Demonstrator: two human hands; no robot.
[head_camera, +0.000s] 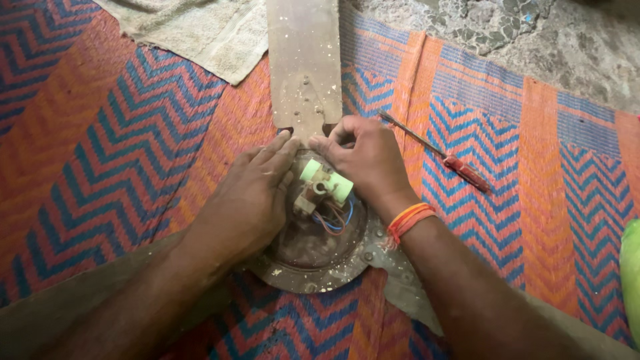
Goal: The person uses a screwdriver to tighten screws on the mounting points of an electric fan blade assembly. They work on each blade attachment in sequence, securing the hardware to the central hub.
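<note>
We've got both hands at frame centre, over a dusty ceiling fan (313,257) lying on a zigzag woven mat (113,153). Left hand (250,197) lies flat, palm down on the motor housing, fingers straight & together, tips touching the blade (305,67) root. Right hand (367,157) is curled, fingertips pinching at the blade's base; exact grip hidden. Orange thread band (410,220) on that wrist. Green capacitor (327,183) w/ wires sits btwn the hands. Red-handled screwdriver (440,155) lies right of centre; cloth (193,30) upper left.
</note>
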